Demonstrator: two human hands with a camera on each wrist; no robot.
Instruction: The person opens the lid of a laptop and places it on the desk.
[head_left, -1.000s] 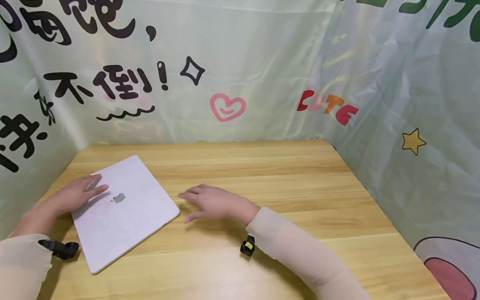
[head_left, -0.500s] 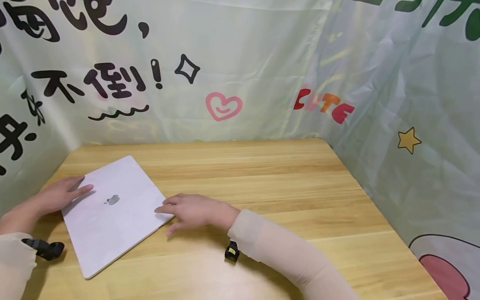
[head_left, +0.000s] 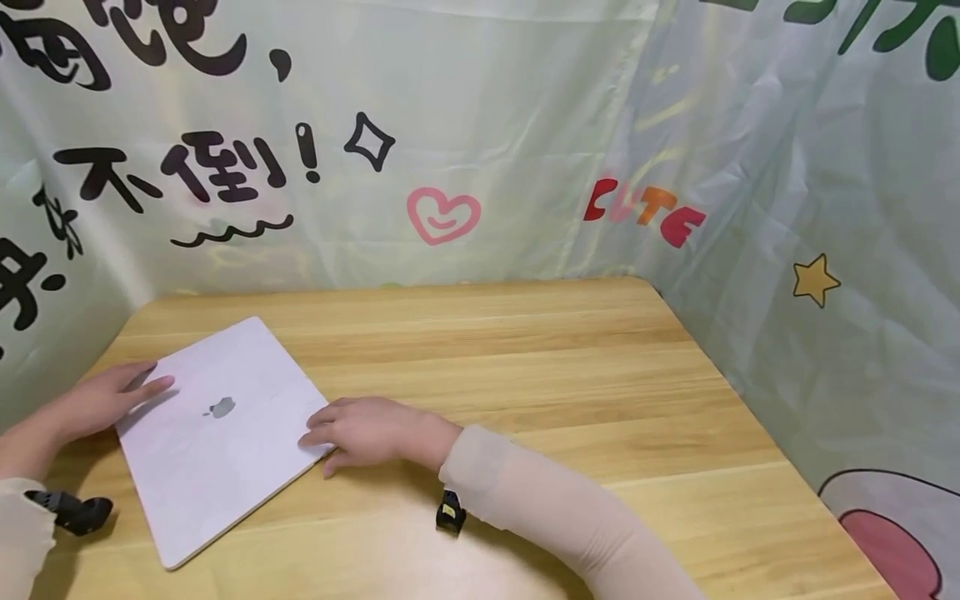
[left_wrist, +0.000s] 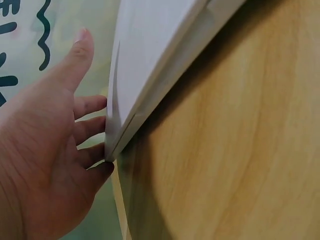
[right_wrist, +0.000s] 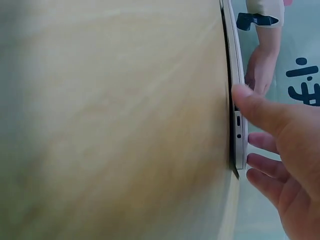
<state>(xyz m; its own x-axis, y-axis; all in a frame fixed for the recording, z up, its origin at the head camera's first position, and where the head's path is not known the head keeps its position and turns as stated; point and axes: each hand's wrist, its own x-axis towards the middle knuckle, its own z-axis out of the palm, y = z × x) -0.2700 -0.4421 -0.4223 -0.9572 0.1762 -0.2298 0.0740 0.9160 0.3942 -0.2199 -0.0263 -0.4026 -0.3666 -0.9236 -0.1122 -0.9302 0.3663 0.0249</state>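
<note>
A closed silver laptop (head_left: 225, 479) with an apple logo lies slantwise on the left part of the wooden table. My left hand (head_left: 101, 404) is at its left edge; in the left wrist view the fingertips touch the edge of the laptop (left_wrist: 145, 50), while the thumb stands away from it. My right hand (head_left: 378, 433) is at the right corner, fingers over the lid. In the right wrist view the right thumb (right_wrist: 255, 105) lies against the laptop's side edge, just above two ports, and the other fingers are extended along the lid side.
The wooden table (head_left: 570, 400) stretches away to the right of the laptop. Pale printed cloth (head_left: 517, 142) hangs along its back and both sides. A small black wrist camera (head_left: 450, 512) hangs below the right sleeve, another (head_left: 78, 512) below the left.
My right hand has moved left from the table beside the laptop onto its right corner. The left hand stays at the left edge. The laptop appears slightly lower and further left as the view shifts.
</note>
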